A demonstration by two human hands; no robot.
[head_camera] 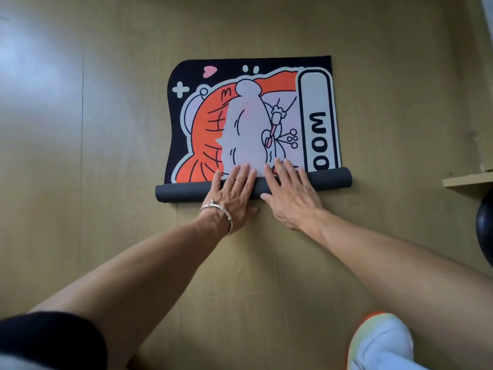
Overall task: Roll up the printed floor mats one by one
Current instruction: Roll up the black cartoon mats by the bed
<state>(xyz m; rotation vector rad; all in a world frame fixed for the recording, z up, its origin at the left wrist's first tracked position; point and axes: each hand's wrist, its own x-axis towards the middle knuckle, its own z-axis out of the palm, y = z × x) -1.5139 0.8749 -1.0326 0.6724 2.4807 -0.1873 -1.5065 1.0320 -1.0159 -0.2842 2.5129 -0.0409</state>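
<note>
A printed floor mat [248, 116] with a black border and an orange, white and lilac cartoon lies on the wooden floor. Its near end is rolled into a dark grey tube [184, 192] that runs from left to right. My left hand [233, 192], with a silver bracelet at the wrist, presses flat on the middle of the roll, fingers straight and reaching onto the print. Beside it, my right hand [289, 194] lies flat over the roll too, fingers spread forward.
Wooden floor [93, 156] surrounds the mat. A pale wooden ledge [466, 180] juts in at the right edge, with a round black object [485, 222] below it. A white and orange shoe [381, 343] sits at the bottom right.
</note>
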